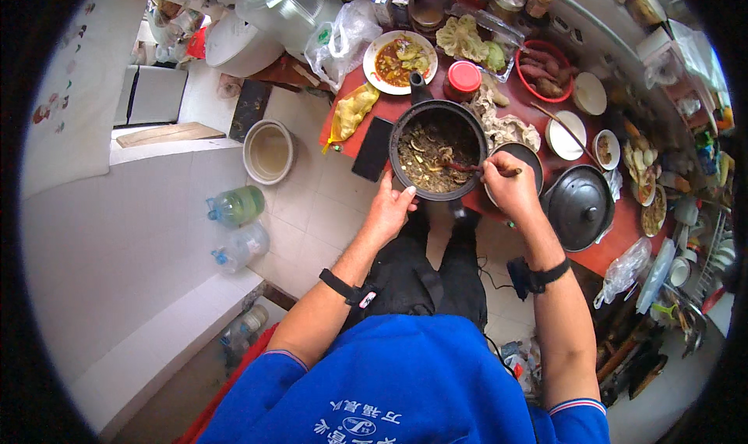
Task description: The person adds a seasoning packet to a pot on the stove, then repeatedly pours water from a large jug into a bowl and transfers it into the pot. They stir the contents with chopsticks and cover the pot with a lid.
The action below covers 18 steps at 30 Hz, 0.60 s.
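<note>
A dark clay pot (438, 105) with a side spout stands at the near edge of the red table (590, 257), holding brownish chopped or dried pieces. My left hand (392, 205) grips the pot's near left rim, thumb on top. In my right hand (509, 185) is a thin reddish-brown stick (461, 167), perhaps a chopstick, whose far end reaches into the pot's contents. Partly hidden under my right hand, a round bowl or pan (526, 154) sits beside the pot. The black lid (575, 210) with a knob lies farther right. A black phone (374, 149) is left of the pot.
Behind the pot are a plate of food in red sauce (385, 81), a red-lidded jar (463, 80) and crumpled paper (508, 129). A red basket of sweet potatoes (570, 96) and white bowls (565, 137) stand right. Water bottles (239, 205) and a bucket (269, 178) are on the left.
</note>
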Each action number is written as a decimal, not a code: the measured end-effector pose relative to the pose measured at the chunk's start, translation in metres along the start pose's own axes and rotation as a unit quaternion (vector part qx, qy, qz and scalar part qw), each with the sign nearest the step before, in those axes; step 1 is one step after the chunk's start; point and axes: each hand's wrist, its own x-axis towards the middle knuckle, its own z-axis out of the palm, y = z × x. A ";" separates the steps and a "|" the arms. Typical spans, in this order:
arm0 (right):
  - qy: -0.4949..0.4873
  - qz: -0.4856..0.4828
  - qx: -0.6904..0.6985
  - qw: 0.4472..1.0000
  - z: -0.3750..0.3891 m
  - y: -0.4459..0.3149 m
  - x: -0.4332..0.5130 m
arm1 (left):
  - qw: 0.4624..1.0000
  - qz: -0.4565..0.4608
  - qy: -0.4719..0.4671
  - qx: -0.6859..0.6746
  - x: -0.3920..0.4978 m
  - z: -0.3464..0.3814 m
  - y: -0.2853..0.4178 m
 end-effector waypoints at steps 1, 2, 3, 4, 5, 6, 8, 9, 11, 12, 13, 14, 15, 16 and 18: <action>0.007 -0.003 0.002 1.000 0.001 0.000 0.000 | 1.000 -0.004 0.002 0.004 0.000 -0.001 0.001; 0.006 0.003 0.008 1.000 -0.004 0.000 -0.004 | 1.000 -0.003 -0.003 -0.001 0.000 -0.001 0.001; 0.012 0.017 0.005 1.000 -0.006 -0.002 -0.007 | 1.000 -0.005 -0.008 -0.006 0.000 -0.001 0.001; 0.018 0.037 0.009 0.999 -0.006 -0.003 -0.008 | 1.000 0.005 -0.005 -0.011 0.001 0.000 0.001; 0.005 0.014 0.051 0.999 -0.007 -0.005 -0.009 | 1.000 0.010 -0.002 -0.017 0.000 0.001 0.000; 0.014 0.007 0.078 0.997 -0.001 -0.008 -0.008 | 1.000 0.006 -0.001 -0.021 0.001 0.001 0.000; 0.019 -0.036 0.131 0.991 0.010 -0.012 -0.003 | 1.000 0.019 -0.008 -0.012 0.001 0.000 0.001; 0.010 -0.034 0.113 0.993 0.017 -0.013 0.002 | 1.000 0.021 -0.010 -0.009 0.001 -0.001 0.001; 0.010 -0.005 0.046 0.999 0.022 -0.012 0.005 | 0.999 0.026 -0.017 -0.014 0.002 -0.002 0.003; 0.033 -0.029 0.054 0.998 0.021 -0.010 0.004 | 0.999 0.020 -0.020 -0.015 0.002 -0.003 0.004; 0.035 -0.028 0.057 0.997 0.020 -0.008 0.002 | 0.999 0.033 -0.015 -0.012 0.003 -0.004 0.005; 0.036 0.015 0.046 0.998 0.019 -0.007 -0.001 | 0.999 0.033 -0.014 -0.006 0.001 -0.004 0.004; 0.046 0.014 0.051 0.998 0.015 -0.005 -0.005 | 0.999 0.032 -0.016 0.001 0.001 -0.004 0.004; 0.047 -0.017 0.063 0.997 0.015 -0.006 -0.009 | 0.999 0.035 -0.016 -0.002 0.002 -0.003 0.005; 0.054 -0.027 0.086 0.995 0.018 -0.010 -0.014 | 0.999 0.039 -0.018 -0.007 0.002 -0.003 0.004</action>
